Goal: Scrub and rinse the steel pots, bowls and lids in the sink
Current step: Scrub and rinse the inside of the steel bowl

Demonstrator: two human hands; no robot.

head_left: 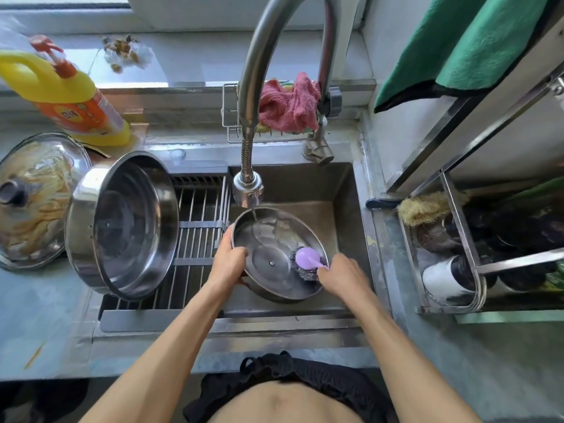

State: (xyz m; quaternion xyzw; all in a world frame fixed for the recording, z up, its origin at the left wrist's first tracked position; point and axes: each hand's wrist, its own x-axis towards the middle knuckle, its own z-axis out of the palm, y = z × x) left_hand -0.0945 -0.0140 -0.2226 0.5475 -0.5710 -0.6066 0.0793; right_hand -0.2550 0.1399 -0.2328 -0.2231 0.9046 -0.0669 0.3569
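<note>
Head view, looking down into the sink (345,190). Centre of the basin: a steel lid (276,253), underside up and tilted, its rivet showing at the middle; a thin stream from the faucet (248,190) lands on its upper inner face, at 12 o'clock of the lid. At 9 o'clock of the lid, the left hand (227,261) grips the rim, thumb inside, fingers curled under the edge; at 4 o'clock, the right hand (343,276) has its fingers closed around the handle of a purple scrubber (308,257), whose steel-wool pad presses on the lid's inner surface near the 3 o'clock rim. Beneath the lid, part of another steel vessel shows at 7 o'clock; what it is cannot be told. At 9 o'clock of the basin, a large steel pot (122,227) lies on its side over the drain rack (198,239), mouth facing right; further toward 9 o'clock, a glass lid (33,199) rests on the counter, touching the pot. At 10 o'clock, a yellow detergent bottle (73,99); at 12 o'clock, behind the faucet, a pink cloth (290,105) in a wire caddy; at 2 o'clock, a green towel (476,47) hangs over a metal shelf rack (464,148).
</note>
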